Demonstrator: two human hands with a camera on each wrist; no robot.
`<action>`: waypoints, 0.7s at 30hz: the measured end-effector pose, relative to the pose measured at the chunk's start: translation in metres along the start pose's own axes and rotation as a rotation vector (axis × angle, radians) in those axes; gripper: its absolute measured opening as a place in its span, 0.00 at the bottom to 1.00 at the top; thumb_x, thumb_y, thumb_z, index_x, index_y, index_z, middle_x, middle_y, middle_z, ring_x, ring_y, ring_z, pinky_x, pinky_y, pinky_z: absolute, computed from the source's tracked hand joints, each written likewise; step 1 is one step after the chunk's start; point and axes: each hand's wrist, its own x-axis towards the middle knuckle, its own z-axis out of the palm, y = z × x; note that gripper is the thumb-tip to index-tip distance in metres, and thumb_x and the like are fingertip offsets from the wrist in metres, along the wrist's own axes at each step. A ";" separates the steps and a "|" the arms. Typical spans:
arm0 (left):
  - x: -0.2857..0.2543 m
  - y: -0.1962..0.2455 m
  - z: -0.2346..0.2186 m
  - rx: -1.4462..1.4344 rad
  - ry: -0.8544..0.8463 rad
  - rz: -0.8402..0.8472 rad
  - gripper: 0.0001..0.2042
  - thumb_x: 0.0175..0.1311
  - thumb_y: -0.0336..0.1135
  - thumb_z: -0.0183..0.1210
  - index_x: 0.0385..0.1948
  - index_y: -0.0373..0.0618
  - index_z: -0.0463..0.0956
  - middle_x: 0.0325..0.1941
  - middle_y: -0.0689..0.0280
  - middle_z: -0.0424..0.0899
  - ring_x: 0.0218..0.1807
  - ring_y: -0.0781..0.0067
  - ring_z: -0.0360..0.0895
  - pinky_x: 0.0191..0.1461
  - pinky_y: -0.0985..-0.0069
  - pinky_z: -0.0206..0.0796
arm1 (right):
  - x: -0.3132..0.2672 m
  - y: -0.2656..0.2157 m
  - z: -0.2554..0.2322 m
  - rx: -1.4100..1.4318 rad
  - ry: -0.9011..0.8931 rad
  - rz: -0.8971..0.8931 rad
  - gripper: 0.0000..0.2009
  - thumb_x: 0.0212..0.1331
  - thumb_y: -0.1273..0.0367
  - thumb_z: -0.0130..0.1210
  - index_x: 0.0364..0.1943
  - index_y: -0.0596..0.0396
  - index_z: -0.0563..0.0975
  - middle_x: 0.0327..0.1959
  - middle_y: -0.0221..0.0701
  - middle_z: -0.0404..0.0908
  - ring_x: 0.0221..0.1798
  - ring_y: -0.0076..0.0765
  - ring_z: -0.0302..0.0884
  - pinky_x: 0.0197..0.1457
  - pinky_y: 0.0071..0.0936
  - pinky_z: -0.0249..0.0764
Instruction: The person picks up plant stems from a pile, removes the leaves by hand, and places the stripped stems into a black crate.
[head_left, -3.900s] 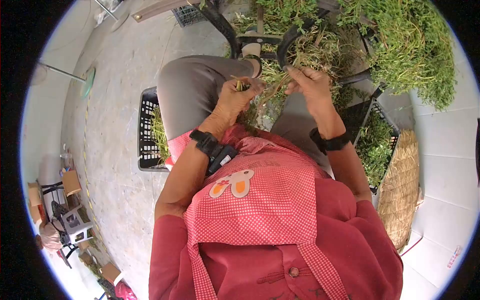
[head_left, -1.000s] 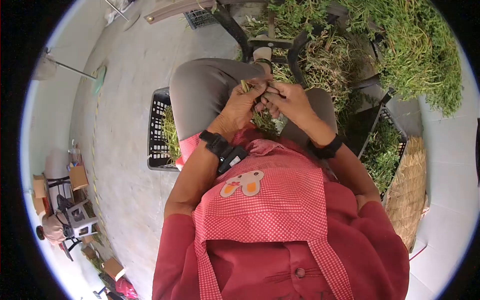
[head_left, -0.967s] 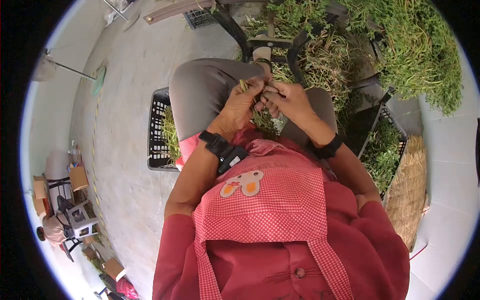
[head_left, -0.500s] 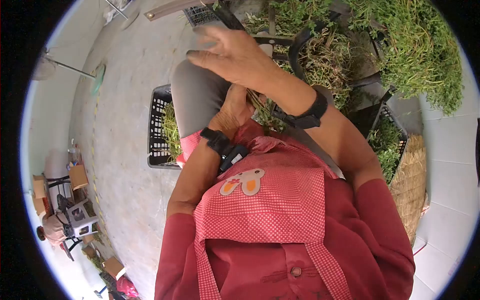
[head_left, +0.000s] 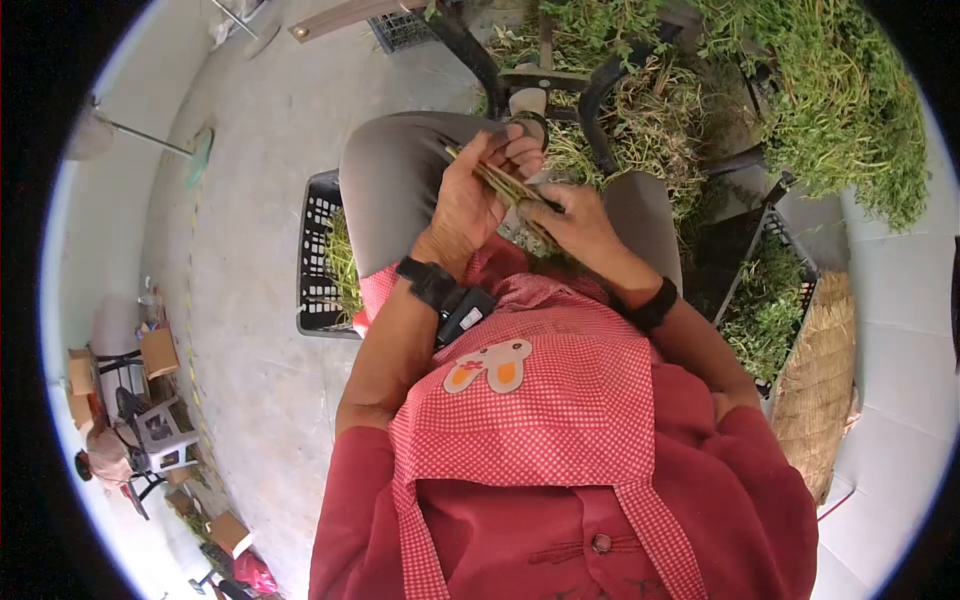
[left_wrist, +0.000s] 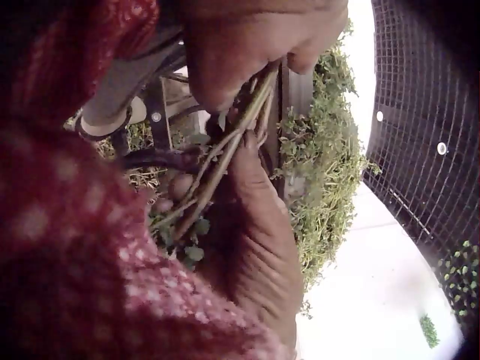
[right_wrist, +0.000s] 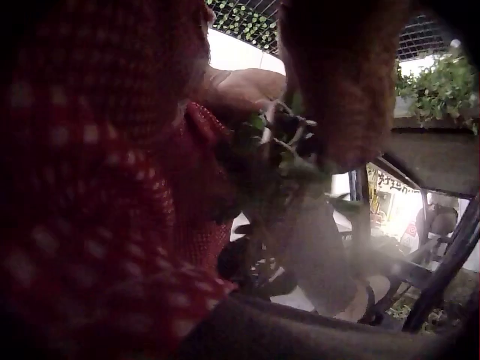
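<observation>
Nearest the head camera is the red gingham apron (head_left: 545, 400) worn over a red shirt, a small rabbit patch (head_left: 488, 366) stitched on its bib. Just beyond it both forearms meet over the lap. The left hand (head_left: 478, 192) curls its fingers round a thin bundle of green stems (head_left: 503, 184), which lies slantwise across its palm with the cut ends pointing up and left over the grey trouser knee (head_left: 390, 190). The right hand (head_left: 575, 220) touches the lower end of the same bundle, its thumb and fingers pinching the stems where the leafy tips hang between the knees. From the left wrist view the stems (left_wrist: 225, 154) run from under the upper hand's fingers down along the other hand's thumb, small leaves at their foot. The right wrist view is blurred; leafy sprigs (right_wrist: 281, 150) show below a hand, but the grip there cannot be made out.

To the person's left a black plastic crate (head_left: 312, 260) holding greens stands on the concrete floor. To the right another black crate (head_left: 765, 290) of greens stands beside a woven straw mat (head_left: 815, 380). Farther out, a large heap of green plants (head_left: 800, 90) lies around black chair legs (head_left: 460, 45).
</observation>
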 end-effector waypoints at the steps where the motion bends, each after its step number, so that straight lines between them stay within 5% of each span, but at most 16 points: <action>1: 0.000 -0.001 0.002 -0.027 -0.011 0.032 0.22 0.69 0.46 0.39 0.49 0.34 0.66 0.44 0.55 0.76 0.48 0.62 0.73 0.54 0.71 0.68 | 0.000 -0.004 -0.001 -0.076 0.126 -0.060 0.13 0.53 0.64 0.58 0.32 0.61 0.77 0.17 0.37 0.73 0.21 0.24 0.68 0.27 0.27 0.67; 5: -0.002 -0.002 0.008 0.024 -0.011 0.022 0.22 0.68 0.48 0.41 0.49 0.35 0.66 0.47 0.55 0.75 0.53 0.61 0.71 0.58 0.71 0.64 | 0.002 -0.002 -0.004 -0.242 0.406 -0.228 0.11 0.51 0.65 0.57 0.33 0.58 0.78 0.20 0.43 0.76 0.22 0.40 0.75 0.27 0.31 0.69; 8: -0.001 -0.006 0.004 0.031 -0.042 -0.002 0.22 0.68 0.49 0.43 0.49 0.37 0.67 0.49 0.55 0.75 0.55 0.61 0.71 0.60 0.71 0.62 | 0.001 -0.005 -0.002 -0.515 0.439 -0.252 0.12 0.49 0.65 0.57 0.37 0.56 0.78 0.26 0.41 0.78 0.29 0.49 0.76 0.31 0.36 0.71; 15: 0.000 -0.007 -0.007 0.059 -0.041 -0.056 0.20 0.68 0.47 0.41 0.48 0.38 0.67 0.53 0.53 0.74 0.58 0.59 0.68 0.63 0.63 0.60 | -0.002 -0.020 0.013 -0.627 0.254 -0.325 0.14 0.49 0.63 0.57 0.39 0.56 0.77 0.34 0.37 0.78 0.34 0.45 0.77 0.35 0.35 0.73; 21: -0.003 -0.008 0.002 0.029 -0.042 -0.119 0.20 0.69 0.46 0.40 0.53 0.43 0.66 0.51 0.59 0.75 0.56 0.63 0.70 0.59 0.63 0.64 | 0.002 -0.030 -0.014 -0.163 0.391 -0.270 0.11 0.53 0.68 0.57 0.39 0.58 0.78 0.33 0.35 0.79 0.26 0.33 0.77 0.29 0.25 0.71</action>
